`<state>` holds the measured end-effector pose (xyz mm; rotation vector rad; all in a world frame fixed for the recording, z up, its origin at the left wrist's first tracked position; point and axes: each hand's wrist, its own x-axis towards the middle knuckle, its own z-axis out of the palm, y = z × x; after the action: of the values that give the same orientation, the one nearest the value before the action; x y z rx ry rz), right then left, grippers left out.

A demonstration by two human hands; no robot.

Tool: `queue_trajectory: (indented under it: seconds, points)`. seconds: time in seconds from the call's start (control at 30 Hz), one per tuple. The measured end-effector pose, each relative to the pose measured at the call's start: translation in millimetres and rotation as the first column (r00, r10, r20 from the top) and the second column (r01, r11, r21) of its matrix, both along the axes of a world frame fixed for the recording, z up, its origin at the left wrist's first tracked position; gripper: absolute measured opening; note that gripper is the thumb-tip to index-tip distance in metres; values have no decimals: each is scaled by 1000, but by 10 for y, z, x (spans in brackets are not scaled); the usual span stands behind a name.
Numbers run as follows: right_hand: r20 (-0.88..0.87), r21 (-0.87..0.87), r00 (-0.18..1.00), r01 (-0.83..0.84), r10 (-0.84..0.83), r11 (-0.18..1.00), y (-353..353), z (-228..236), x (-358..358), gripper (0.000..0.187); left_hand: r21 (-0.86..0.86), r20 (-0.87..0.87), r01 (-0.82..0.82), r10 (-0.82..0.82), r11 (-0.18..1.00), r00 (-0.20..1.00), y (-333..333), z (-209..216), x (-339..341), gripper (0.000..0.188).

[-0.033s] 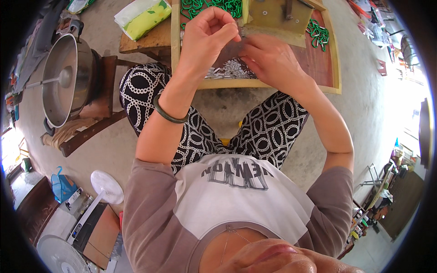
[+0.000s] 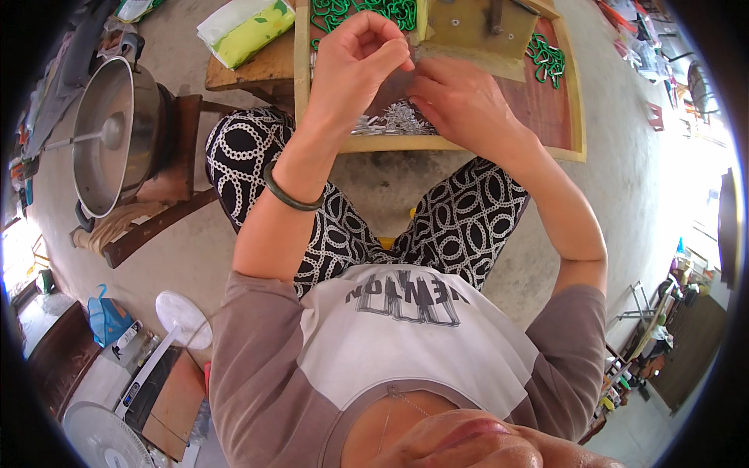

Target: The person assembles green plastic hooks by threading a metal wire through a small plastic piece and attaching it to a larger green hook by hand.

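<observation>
My left hand [image 2: 355, 74] is raised over the wooden-rimmed tray [image 2: 441, 144], its fingers curled in and the thumb against them. Anything pinched there is too small or hidden to name. Close beside it, my right hand [image 2: 468, 101] has its fingers bent together above the tray floor. What those fingertips hold, if anything, I cannot make out. Below and between the hands lies a heap of small silver metal pieces [image 2: 396, 119]. Green carabiner-like hooks [image 2: 398, 12] are piled behind my left hand, and a smaller bunch of green hooks [image 2: 548, 61] lies at the tray's right side.
A yellowish block with a metal fitting [image 2: 476, 31] rises at the tray's far side. A green-and-white soft packet [image 2: 246, 33] rests on a wooden stool left of the tray. Farther left stands a large metal pan [image 2: 105, 140] with a ladle. A fan [image 2: 109, 437] is at lower left.
</observation>
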<state>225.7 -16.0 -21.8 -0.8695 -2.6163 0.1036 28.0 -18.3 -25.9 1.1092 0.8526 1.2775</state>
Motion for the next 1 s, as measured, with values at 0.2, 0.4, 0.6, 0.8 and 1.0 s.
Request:
queue_trajectory:
  seconds: [0.2,0.4,0.6,0.8,1.0]
  points:
    - [263,205,963,-121,65,971,78,10,-165,6,-15,14,-10,11,1000,1000,44,-97,-66,3]
    - [341,249,939,-129,38,960,52,47,-239,10,11,14,9,-10,1000,1000,52,-110,-92,3]
    - [354,255,934,-154,57,955,98,-18,-344,11,16,28,-5,5,1000,1000,13,-32,-22,4]
    - [141,-185,983,142,-116,973,215,87,-62,17,33,0,-22,22,999,1000,29,-50,-11,3]
    - [-597,-717,682,-219,-422,662,252,229,133,15,-43,82,182,-178,982,981,9,-47,-58,5]
